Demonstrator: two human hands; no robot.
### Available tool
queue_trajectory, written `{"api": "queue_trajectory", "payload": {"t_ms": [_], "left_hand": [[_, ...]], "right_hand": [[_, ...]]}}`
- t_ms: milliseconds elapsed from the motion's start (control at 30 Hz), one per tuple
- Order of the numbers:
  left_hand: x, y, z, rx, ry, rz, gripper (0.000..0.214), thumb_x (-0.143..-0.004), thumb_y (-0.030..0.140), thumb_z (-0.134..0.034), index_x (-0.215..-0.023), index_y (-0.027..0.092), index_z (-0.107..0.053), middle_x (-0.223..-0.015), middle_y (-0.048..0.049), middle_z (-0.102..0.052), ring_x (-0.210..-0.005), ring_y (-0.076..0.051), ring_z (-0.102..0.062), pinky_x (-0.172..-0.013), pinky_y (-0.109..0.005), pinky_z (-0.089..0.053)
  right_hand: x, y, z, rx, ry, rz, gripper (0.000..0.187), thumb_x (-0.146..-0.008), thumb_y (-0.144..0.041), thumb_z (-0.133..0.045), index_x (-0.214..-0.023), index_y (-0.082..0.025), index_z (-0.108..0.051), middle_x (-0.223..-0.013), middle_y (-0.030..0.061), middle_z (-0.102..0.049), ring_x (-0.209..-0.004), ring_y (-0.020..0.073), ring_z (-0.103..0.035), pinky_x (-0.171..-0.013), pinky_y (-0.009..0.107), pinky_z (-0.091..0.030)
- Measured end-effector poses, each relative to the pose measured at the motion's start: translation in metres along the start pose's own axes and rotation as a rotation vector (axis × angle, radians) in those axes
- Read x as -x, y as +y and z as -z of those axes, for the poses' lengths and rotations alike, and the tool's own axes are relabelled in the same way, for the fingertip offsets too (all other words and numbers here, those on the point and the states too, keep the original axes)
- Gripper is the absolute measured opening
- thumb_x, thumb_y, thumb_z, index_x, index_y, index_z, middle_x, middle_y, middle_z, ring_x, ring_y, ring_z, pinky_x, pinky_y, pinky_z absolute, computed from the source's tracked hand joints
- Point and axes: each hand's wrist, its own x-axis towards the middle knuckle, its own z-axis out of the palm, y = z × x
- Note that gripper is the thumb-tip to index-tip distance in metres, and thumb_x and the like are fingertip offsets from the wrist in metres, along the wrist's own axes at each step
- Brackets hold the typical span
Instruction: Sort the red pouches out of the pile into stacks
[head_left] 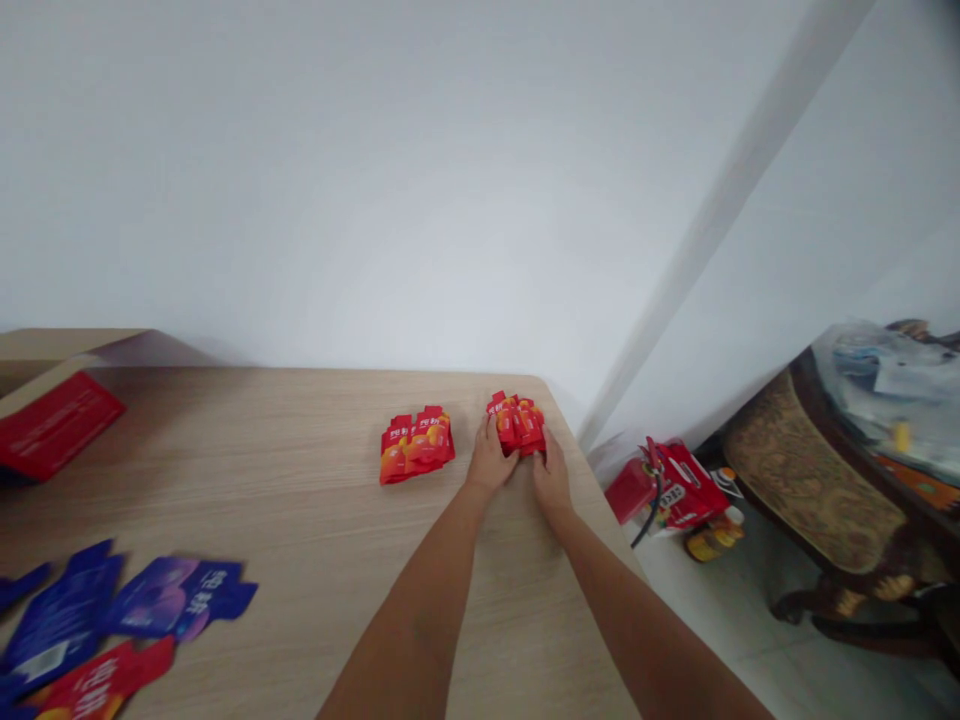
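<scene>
Both my hands reach to the far right corner of a light wooden table [300, 500]. My left hand [491, 462] and my right hand [551, 478] close from either side on a small stack of red and orange sachets [517, 422]. The fingers of both hands press against the stack. A second pile of the same red sachets [417, 444] lies flat just to the left, apart from my hands.
Flattened blue and red packets [112, 620] lie at the near left. An open cardboard box with a red flap [52, 420] sits at the far left. Beyond the table's right edge are red bags on the floor [667, 488] and an upholstered wooden chair [817, 480].
</scene>
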Motion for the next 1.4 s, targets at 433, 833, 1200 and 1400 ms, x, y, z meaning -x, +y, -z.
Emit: {"api": "queue_trajectory", "payload": {"t_ms": [433,833,1200,1400], "left_hand": [[-0.003,-0.013,-0.004,0.069,0.059,0.061,0.074,-0.062,-0.001,-0.042,-0.135,0.009,-0.039,-0.148,-0.0164,-0.028,-0.139,-0.028,-0.022,-0.116,-0.046,-0.019],[-0.005,-0.009,0.0,0.098,0.013,0.011,0.078,-0.061,-0.005,-0.039,-0.136,0.015,-0.039,-0.146,-0.0101,-0.036,-0.137,-0.024,-0.028,-0.116,-0.044,-0.023],[-0.001,-0.005,-0.001,-0.001,0.069,0.051,0.072,-0.061,-0.001,-0.045,-0.132,0.013,-0.043,-0.143,-0.0128,-0.038,-0.136,-0.029,-0.028,-0.115,-0.046,-0.024],[-0.002,-0.009,-0.002,0.078,0.109,0.082,0.073,-0.062,-0.002,-0.042,-0.133,0.013,-0.041,-0.142,-0.0119,-0.04,-0.135,-0.026,-0.03,-0.115,-0.044,-0.024]], "right_hand": [[-0.001,0.002,-0.002,0.052,0.015,-0.022,0.057,-0.078,-0.014,-0.034,-0.135,-0.008,-0.038,-0.137,0.0175,-0.045,-0.13,0.0236,-0.037,-0.109,0.046,-0.028],[0.0,0.003,-0.002,0.082,0.042,-0.048,0.057,-0.078,-0.012,-0.036,-0.135,-0.009,-0.038,-0.136,0.0164,-0.045,-0.13,0.0245,-0.036,-0.109,0.047,-0.027],[-0.001,0.003,-0.003,0.098,0.061,-0.07,0.056,-0.078,-0.011,-0.033,-0.134,-0.01,-0.038,-0.136,0.0164,-0.045,-0.13,0.025,-0.037,-0.109,0.049,-0.027],[-0.001,0.003,-0.003,0.102,0.069,-0.068,0.057,-0.077,-0.011,-0.034,-0.134,-0.008,-0.037,-0.136,0.0173,-0.045,-0.13,0.025,-0.036,-0.109,0.048,-0.028]]}}
